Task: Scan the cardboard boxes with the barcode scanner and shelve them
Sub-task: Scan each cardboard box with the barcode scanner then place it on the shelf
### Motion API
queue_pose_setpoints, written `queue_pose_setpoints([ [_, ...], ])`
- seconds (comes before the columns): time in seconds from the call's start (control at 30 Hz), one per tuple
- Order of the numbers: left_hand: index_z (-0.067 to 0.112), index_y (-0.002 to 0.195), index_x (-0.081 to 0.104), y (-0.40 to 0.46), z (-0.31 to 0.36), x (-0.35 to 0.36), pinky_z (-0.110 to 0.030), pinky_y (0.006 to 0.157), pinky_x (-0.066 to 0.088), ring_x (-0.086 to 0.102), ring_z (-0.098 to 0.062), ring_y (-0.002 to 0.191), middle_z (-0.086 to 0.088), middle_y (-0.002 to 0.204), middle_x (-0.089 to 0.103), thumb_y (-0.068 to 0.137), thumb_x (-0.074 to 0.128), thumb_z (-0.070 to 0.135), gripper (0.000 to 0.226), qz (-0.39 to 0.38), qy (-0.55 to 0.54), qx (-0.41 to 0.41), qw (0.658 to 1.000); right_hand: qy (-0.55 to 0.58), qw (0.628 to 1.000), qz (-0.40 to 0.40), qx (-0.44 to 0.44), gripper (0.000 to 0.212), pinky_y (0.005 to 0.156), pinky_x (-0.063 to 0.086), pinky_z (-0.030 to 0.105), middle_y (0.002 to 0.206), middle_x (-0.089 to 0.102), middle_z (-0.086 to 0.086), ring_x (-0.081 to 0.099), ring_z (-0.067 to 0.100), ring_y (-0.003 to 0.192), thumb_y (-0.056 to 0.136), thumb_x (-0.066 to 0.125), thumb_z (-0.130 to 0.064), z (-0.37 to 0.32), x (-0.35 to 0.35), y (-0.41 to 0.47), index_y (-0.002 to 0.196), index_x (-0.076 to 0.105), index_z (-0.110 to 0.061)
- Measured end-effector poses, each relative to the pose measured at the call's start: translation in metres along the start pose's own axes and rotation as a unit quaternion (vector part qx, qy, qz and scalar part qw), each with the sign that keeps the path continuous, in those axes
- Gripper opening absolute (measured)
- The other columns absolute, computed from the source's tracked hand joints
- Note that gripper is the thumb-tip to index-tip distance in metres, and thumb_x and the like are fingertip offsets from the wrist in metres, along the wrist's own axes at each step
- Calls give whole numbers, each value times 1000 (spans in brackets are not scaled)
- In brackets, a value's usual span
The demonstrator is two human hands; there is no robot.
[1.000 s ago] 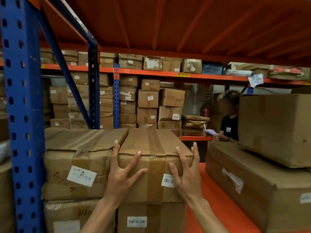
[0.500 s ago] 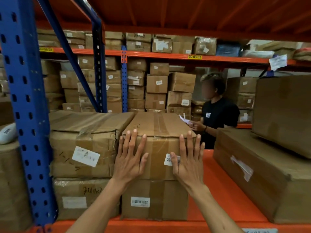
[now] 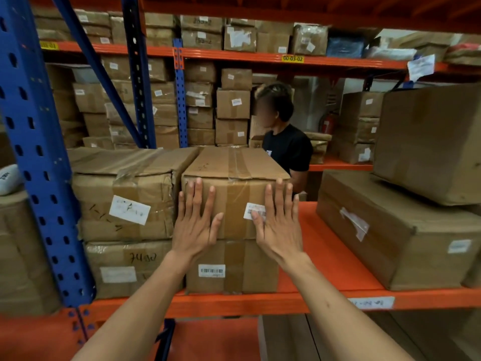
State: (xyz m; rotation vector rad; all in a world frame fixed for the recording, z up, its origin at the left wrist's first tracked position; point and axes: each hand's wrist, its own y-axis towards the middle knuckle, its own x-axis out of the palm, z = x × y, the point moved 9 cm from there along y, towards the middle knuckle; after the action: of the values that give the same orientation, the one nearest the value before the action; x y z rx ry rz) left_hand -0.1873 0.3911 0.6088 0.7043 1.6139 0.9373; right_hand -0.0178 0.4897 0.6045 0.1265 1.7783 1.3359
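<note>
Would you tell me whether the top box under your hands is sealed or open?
Sealed. The top box has its flaps flat under brown tape along the seam; both hands press its front.

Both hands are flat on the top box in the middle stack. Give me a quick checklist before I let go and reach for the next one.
1. Top box sits squarely on the lower box: ok, front faces look flush.
2. Left hand and right hand flat, nothing gripped: ok.
3. Barcode label readable: not ok, right hand partly covers it.
4. Orange shelf free to the right: ok.
5. Box already scanned: cannot tell, no scanner in view.
</note>
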Motion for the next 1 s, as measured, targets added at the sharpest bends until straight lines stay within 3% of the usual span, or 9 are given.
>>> queue_pose_setpoints([
  [0.2,1,158,14,-58,25,-6,-54,124,6,-1,-35,154,-22,166,-1,101,36,41,73,-70,-80,-50,993,39,995,-93,-8,75,127,6,54,172,-5,12,-7,26,159,105,39,-42,7,-9,-68,164,10,-7],
  [0.33,0,156,22,-116,59,-1,-53,124,13,8,-35,154,-21,165,11,100,40,41,71,-133,-144,-103,975,105,988,-111,24,73,127,14,48,169,18,14,12,27,158,99,44,-44,29,-32,-124,159,30,-4],
  [0.43,4,152,34,-170,96,10,-49,122,22,22,-33,150,-17,161,26,97,36,52,73,-203,-220,-187,936,162,973,-136,92,76,126,22,43,164,33,13,28,26,153,94,47,-49,57,-49,-172,155,38,-4],
  [0.57,4,143,47,-245,177,16,-35,115,31,42,-28,138,-13,147,47,90,48,55,73,-323,-264,-213,884,193,931,-238,197,76,117,34,37,153,47,11,42,27,143,92,60,-53,100,-61,-271,150,44,-8],
  [0.63,4,138,51,-288,218,16,-35,109,37,50,-30,129,-14,137,54,88,54,53,70,-383,-261,-213,860,180,910,-294,229,71,112,37,35,148,51,8,48,25,138,91,67,-51,123,-66,-330,147,48,-12],
  [0.77,2,131,55,-386,288,21,-37,101,43,57,-35,119,-18,127,60,74,42,68,88,-489,-245,-223,807,156,838,-428,300,71,104,42,35,144,53,11,52,31,133,89,69,-53,162,-72,-457,144,49,-13],
  [0.83,3,132,54,-434,315,23,-37,101,43,56,-35,121,-17,129,59,73,44,68,88,-529,-237,-235,780,150,810,-465,323,73,102,44,36,143,56,13,54,33,130,87,69,-57,177,-76,-513,142,49,-14],
  [0.93,5,140,47,-500,351,22,-36,107,37,48,-31,131,-14,141,52,89,59,55,73,-585,-219,-239,744,130,775,-521,334,79,103,46,38,148,51,9,53,32,132,88,63,-65,187,-83,-587,149,43,-19],
  [1.0,4,144,44,-538,369,24,-36,110,35,45,-31,134,-14,146,48,90,55,56,75,-612,-208,-224,729,121,763,-534,343,77,103,46,38,148,51,8,53,32,133,88,64,-64,190,-84,-627,149,43,-21],
])
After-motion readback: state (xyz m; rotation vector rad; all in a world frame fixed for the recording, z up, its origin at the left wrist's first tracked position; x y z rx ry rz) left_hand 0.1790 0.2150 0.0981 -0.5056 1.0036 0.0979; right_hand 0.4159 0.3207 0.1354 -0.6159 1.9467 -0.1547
